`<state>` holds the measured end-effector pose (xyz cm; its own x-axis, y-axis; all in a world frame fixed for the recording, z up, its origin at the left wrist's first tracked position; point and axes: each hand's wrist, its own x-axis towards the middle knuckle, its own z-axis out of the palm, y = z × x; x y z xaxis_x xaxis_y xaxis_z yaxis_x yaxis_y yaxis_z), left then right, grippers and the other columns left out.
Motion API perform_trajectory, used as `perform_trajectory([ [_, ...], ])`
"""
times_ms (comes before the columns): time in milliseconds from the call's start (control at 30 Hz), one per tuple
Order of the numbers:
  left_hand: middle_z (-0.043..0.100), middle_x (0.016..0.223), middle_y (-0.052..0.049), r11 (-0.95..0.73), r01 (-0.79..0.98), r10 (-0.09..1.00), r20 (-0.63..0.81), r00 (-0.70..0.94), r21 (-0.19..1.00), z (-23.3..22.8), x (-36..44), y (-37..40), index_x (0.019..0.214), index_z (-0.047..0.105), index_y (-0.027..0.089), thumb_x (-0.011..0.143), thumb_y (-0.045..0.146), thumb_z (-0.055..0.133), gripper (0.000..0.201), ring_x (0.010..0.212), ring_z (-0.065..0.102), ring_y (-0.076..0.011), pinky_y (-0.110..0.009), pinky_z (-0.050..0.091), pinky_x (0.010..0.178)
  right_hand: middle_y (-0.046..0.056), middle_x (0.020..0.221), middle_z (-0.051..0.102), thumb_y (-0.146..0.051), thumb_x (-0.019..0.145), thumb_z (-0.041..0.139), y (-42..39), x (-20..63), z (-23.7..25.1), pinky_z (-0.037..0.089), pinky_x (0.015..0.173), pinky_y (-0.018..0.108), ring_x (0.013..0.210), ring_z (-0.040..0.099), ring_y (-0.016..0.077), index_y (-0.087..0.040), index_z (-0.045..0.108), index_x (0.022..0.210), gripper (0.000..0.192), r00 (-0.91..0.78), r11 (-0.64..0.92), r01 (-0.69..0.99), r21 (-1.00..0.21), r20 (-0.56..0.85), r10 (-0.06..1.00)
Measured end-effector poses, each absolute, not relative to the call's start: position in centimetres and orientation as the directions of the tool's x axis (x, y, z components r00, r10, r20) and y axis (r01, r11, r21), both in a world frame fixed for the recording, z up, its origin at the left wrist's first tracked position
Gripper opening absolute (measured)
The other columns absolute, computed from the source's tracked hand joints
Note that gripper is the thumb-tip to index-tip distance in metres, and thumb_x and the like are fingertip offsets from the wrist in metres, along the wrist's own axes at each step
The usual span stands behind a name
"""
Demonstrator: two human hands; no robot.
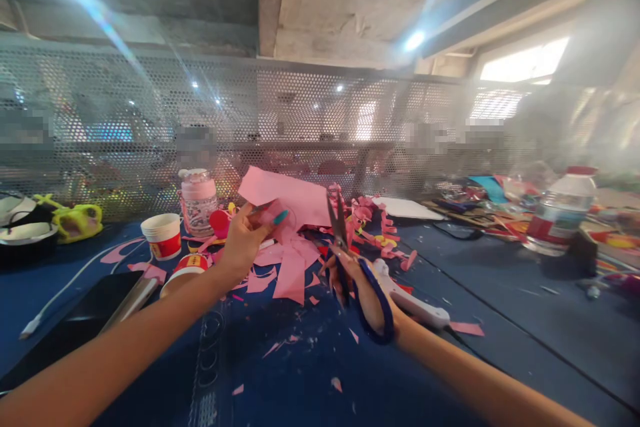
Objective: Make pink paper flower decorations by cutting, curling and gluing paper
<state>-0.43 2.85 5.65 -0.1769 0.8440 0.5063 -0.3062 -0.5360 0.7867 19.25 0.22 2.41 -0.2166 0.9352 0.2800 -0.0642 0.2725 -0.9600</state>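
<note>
My left hand is closed on a sheet of pink paper, holding it up above the table. A small teal piece shows at its fingertips; what it is I cannot tell. My right hand grips a pair of scissors with dark blue handles, blades pointing up beside the sheet's right edge. The blades look slightly apart and do not touch the paper. Below the sheet lie pink paper scraps, with curled pink strips behind the scissors.
A white glue gun lies beside my right wrist. Left are paper cups, a pink-lidded jar, a dark phone-like slab and a white cable. A plastic bottle stands right. A perforated metal screen rises behind.
</note>
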Motion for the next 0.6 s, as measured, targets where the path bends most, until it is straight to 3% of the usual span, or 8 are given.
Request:
perform_trajectory([
  [133,0.070,0.098,-0.005,-0.632,-0.300,0.774,0.572,-0.269,0.714,6.1,-1.0,3.1,0.106,0.058,0.020,0.058,0.021,0.079,0.053,0.090,0.066,-0.0188,-0.029,0.055,0.076,-0.003,0.056,0.048,-0.053,0.079,0.052,-0.9,19.2,2.6,0.038,0.044,0.021,0.048,0.044,0.0093,-0.017,0.053,0.071,0.036,-0.295,0.417,0.222,-0.881,0.347,0.890],
  [233,0.070,0.095,-0.003,-0.639,-0.296,0.768,0.568,-0.296,0.710,6.0,-1.0,3.2,0.107,0.057,0.020,0.058,0.020,0.079,0.053,0.090,0.066,-0.0180,-0.028,0.054,0.075,-0.003,0.057,0.047,-0.047,0.081,0.051,-1.5,19.0,3.0,0.036,0.047,0.021,0.052,0.044,0.0097,-0.018,0.051,0.067,0.032,-0.322,0.501,0.325,-0.802,0.404,0.856],
  [600,0.069,0.091,-0.001,-0.657,-0.277,0.751,0.574,-0.326,0.701,6.7,-1.3,3.1,0.096,0.059,0.020,0.059,0.019,0.078,0.041,0.086,0.066,-0.0161,-0.025,0.055,0.069,-0.005,0.053,0.045,-0.056,0.082,0.045,-1.3,19.2,3.0,0.037,0.044,0.021,0.045,0.044,0.0083,-0.018,0.048,0.069,0.041,-0.304,0.365,0.319,-0.875,0.271,0.913],
])
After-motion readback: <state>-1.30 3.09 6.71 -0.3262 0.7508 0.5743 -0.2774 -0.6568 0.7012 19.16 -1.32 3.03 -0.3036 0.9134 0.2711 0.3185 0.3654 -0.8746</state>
